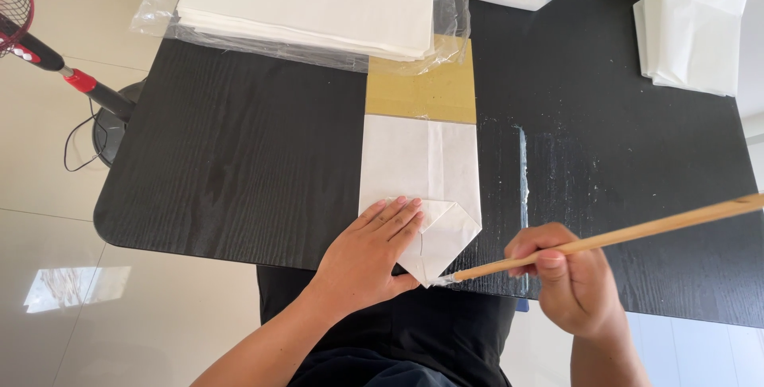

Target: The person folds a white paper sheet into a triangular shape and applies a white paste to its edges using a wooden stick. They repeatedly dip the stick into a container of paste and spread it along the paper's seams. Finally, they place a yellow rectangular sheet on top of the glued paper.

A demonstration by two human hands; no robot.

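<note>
Right hand (574, 285) grips a thin wooden stick (613, 237), its tip on the folded white paper bag (423, 188) at the black table's (239, 156) near edge. Left hand (370, 253) presses flat, fingers spread. Beyond: brown cardboard (430, 93), stacked white sheets (318, 1) in plastic.
</note>
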